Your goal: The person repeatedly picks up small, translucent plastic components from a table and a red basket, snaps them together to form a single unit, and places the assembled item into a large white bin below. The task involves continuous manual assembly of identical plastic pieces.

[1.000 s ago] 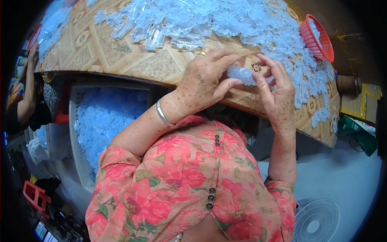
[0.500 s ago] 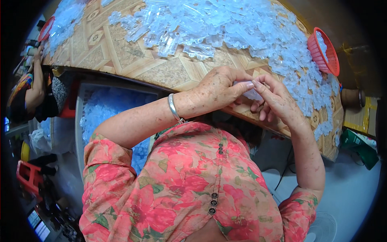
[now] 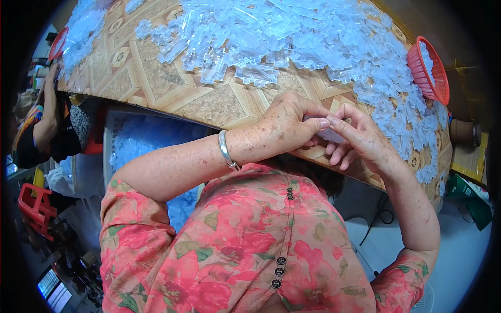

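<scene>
Flowered shirt [image 3: 229, 245]: 7 o'clock from the hands
Left hand [image 3: 289, 122]: pinching the plastic piece, metal bracelet [image 3: 225, 149] on its wrist
Right hand [image 3: 362, 136]: gripping it too — thumb tips together
Plastic piece [image 3: 331, 136]: between both hands, mostly hidden by fingers
Tub [image 3: 108, 148]: 9 o'clock, full of bluish pieces
Table [image 3: 209, 108]: wood-patterned
Pile [image 3: 261, 36]: clear pieces, 11 o'clock
Red basket [image 3: 419, 73]: 2 o'clock — pieces inside

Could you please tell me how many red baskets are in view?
2: the right basket, beside the clear pieces on the right, and the left basket, small and partly seen at the far left. Others may be hidden.
</scene>
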{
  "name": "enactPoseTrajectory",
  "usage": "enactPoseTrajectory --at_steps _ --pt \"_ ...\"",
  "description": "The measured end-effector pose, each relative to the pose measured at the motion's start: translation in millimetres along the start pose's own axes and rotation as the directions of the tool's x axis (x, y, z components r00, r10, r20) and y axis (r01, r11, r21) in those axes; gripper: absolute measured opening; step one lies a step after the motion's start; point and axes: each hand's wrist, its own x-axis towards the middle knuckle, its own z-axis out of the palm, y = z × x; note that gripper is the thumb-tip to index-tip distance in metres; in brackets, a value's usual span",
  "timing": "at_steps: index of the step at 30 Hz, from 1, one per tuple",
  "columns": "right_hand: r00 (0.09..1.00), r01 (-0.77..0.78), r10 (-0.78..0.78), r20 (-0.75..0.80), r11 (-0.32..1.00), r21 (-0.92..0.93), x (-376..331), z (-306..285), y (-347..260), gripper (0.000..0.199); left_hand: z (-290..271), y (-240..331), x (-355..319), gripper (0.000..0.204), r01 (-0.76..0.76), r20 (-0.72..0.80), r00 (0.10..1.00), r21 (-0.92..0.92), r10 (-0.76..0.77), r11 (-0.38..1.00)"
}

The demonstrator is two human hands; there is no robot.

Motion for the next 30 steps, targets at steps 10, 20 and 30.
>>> enactPoseTrajectory --at_steps 10,20,30 --pt "0.959 0.197 -0.18 -0.221 0.979 0.057 -3.9 11.1 28.6 0.05 2.6 -9.2 -21.2 0.024 -0.182 -0.071 0.979 0.113 0.19 0.977" --pt "0.909 0.353 -0.345 -0.236 0.935 -0.006 -0.4 18.7 48.2 0.05 -113.2 -9.8 -184.8 0.032 -0.067 0.031 0.995 0.903 0.09 0.425" --pt "0.871 0.406 -0.39 -0.3 0.914 -0.007 -0.3 22.0 59.7 0.029 -64.5 -10.9 -71.8 0.043 -0.071 -0.228 0.806 0.879 0.546 0.471"
